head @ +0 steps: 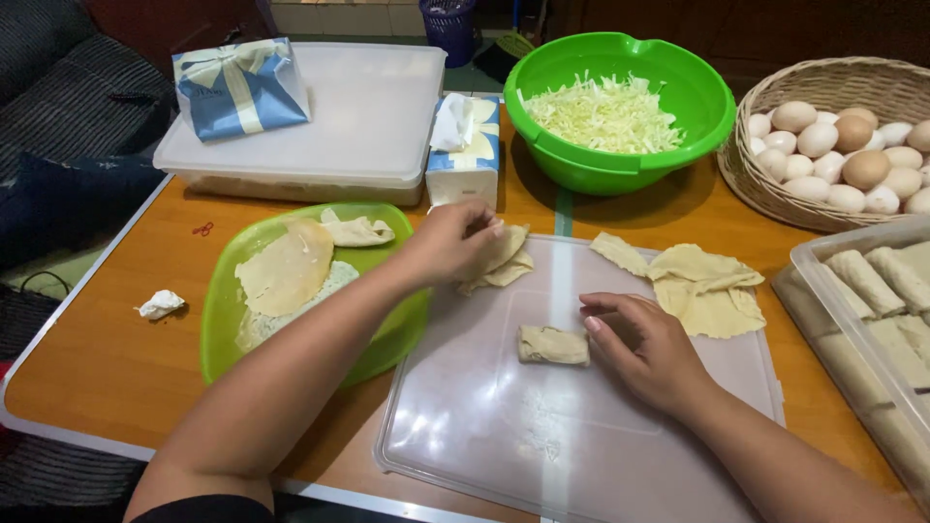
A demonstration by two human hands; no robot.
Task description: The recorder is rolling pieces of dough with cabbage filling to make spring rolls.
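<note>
My left hand (pixel 451 242) pinches a thin folded wrapper sheet (pixel 504 260) at the far left of a clear plastic board (pixel 542 426). My right hand (pixel 644 351) rests on the board with fingers curled, its fingertips beside a small rolled spring roll (pixel 552 345). More torn wrapper pieces (pixel 702 289) lie on the board to the right. A green plate (pixel 225 329) on the left holds round wrapper sheets (pixel 286 271).
A green bowl of shredded cabbage (pixel 620 107) and a wicker basket of eggs (pixel 843 145) stand at the back. A clear tray of finished rolls (pixel 872 291) sits at the right. A tissue box (pixel 467 145), a lidded container (pixel 339 126), a blue gift bag (pixel 240 89) and a crumpled tissue (pixel 160 305) lie left.
</note>
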